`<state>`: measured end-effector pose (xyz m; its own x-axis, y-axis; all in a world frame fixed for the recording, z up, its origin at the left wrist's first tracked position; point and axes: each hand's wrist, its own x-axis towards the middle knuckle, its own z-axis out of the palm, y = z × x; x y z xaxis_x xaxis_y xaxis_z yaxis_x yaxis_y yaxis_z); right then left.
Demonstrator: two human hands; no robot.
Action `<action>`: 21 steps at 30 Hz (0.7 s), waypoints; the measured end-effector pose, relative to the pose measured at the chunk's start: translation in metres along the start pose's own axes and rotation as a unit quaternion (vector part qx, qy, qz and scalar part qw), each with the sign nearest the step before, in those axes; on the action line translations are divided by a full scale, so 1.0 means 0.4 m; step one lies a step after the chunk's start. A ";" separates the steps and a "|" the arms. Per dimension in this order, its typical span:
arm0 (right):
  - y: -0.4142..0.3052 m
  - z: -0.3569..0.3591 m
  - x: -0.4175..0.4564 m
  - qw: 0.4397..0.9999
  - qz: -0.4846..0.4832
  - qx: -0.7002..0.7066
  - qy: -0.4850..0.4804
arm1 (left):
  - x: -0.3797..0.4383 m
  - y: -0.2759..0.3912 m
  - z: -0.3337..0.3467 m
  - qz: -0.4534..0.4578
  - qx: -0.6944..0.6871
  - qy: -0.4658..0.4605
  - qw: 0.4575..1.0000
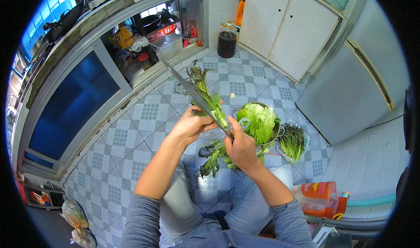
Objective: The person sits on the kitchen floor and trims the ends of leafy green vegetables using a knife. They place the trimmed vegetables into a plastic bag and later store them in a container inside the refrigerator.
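My left hand (193, 125) grips a stalk of leafy green vegetable (215, 105), probably stem lettuce, whose dark, wilted leaf tips point away from me. In my right hand (241, 146) is a knife with a long dark blade (193, 92). The blade runs up and to the left, across the stalk in this view; whether it touches the stalk I cannot tell. Just past my right hand stands a metal pot (274, 138) heaped with pale green lettuce leaves (259, 121). Trimmed, wilted leaves (211, 162) lie on the floor below my hands, partly hidden by the right one.
Right of the pot, a bundle of thin dark-tipped greens (292, 141) lies on plastic. A refrigerator (344, 84) and white cabinet (288, 28) stand beyond. A large jar of dark liquid (227, 43) is by the wall. An orange-labelled plastic jug (316, 199) sits at my right.
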<state>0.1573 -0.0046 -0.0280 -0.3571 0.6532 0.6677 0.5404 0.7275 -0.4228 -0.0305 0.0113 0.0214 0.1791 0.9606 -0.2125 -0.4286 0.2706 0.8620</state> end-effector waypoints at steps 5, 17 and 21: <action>-0.003 0.001 0.007 1.000 -0.025 0.008 -0.010 | 0.001 -0.007 -0.025 -0.007 0.030 0.003 1.000; 0.007 0.013 0.012 1.000 0.002 0.028 -0.002 | -0.004 -0.009 -0.001 0.006 -0.012 0.017 1.000; 0.017 0.009 0.016 0.999 -0.006 0.000 0.041 | -0.007 -0.025 0.029 -0.004 -0.043 0.025 0.999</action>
<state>0.1558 0.0055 -0.0289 -0.2991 0.6252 0.7208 0.5372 0.7347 -0.4143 -0.0164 0.0052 0.0189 0.1389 0.9599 -0.2435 -0.5023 0.2803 0.8180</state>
